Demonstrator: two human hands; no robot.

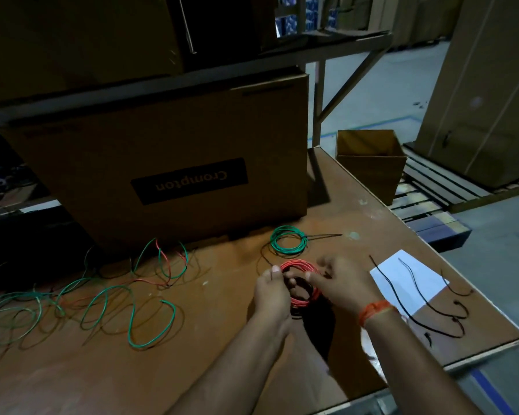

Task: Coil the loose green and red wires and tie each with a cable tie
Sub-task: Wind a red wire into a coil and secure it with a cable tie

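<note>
i see my left hand point(271, 290) and right hand point(343, 284) both pinching the red coil point(300, 266) above the table point(192, 369). at 12 o'clock lies the tied green coil point(289, 239), at 9 loose wires point(108, 298), at 3 cable ties point(426, 298) on paper point(402, 274). fingertips blur.

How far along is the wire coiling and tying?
Done: one green coil lies tied, tie tail sticking out. In hand: left hand and right hand hold a red coil; whether it is tied is unclear. Left: loose wires on the table, spare cable ties waiting.
</note>
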